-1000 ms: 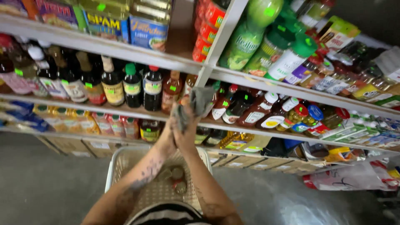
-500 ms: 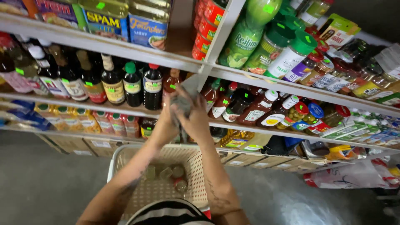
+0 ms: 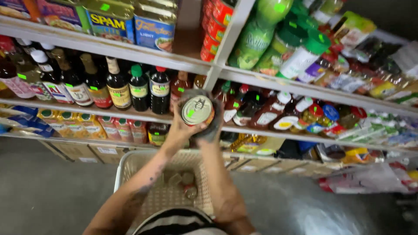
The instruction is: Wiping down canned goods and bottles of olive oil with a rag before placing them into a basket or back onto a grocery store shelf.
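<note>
Both hands are up in front of the shelves, and between them I'm holding a round silver tin can with a pull-tab lid (image 3: pixel 197 110). My left hand (image 3: pixel 180 130) cups it from below and the side; my right hand (image 3: pixel 212 128) wraps round it through a grey rag (image 3: pixel 215 124), so both are grasping the can. It sits in the air just before the middle shelf of dark glass sauce bottles (image 3: pixel 139 89), above the white plastic basket (image 3: pixel 130 167).

By my reading, this is the wiping step: the can is being cleaned in hand. Next calls for a firm hold and a steady turn, so the cloth reaches all round.

Hard to make out: the can's side is hidden by fingers and cloth, and the small tins in the basket are blurred.
</note>
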